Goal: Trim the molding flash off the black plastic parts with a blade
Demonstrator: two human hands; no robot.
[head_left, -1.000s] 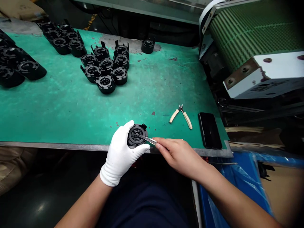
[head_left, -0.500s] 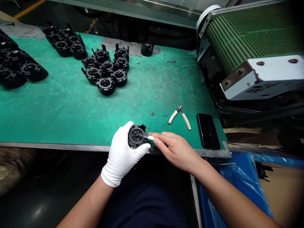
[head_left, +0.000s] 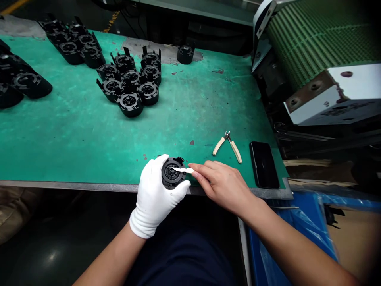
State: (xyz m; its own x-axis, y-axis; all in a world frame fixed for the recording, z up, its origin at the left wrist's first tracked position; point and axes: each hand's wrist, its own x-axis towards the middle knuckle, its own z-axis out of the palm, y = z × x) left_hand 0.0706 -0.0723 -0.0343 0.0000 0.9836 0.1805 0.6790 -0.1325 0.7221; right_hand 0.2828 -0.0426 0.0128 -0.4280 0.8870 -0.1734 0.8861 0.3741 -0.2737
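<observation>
My left hand, in a white glove, grips a round black plastic part at the near edge of the green table. My bare right hand pinches a thin metal blade whose tip rests on the centre of that part. Both hands sit just over the table's front rim.
Several matching black parts cluster at mid-table, with more groups at the far left and a single one at the back. Small cutters and a black phone lie to the right. A green conveyor stands at the right.
The blade has shifted across the part's face between frames, turning flatter and pointing more to the left. My left hand still grips the part in the same place.
</observation>
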